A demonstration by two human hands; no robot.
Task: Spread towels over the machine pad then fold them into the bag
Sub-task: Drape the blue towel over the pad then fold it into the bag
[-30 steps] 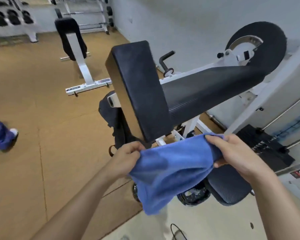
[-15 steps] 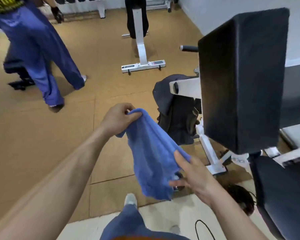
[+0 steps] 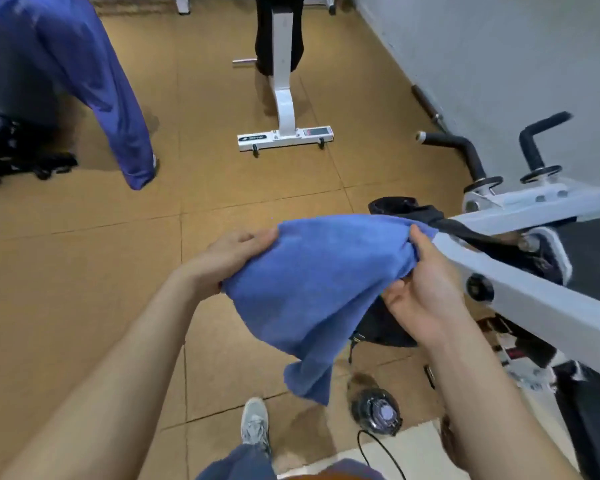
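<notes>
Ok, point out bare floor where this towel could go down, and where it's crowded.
Bare floor lies left of the left hand, bounded by the blue trousers and white bench foot. Another patch sits between that foot and the wall. Crowded beneath the right hand and towel: dark bag, machine frame, round black object and cable.

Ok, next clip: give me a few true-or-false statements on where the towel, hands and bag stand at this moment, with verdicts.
1. Both the left hand and the right hand grip the blue towel. True.
2. The towel lies spread flat on a machine pad. False: it hangs in the air between the two hands.
3. A dark bag sits by the white machine frame. True.
4. Nobody else is in view. False: a person in blue trousers stands at the upper left.
</notes>
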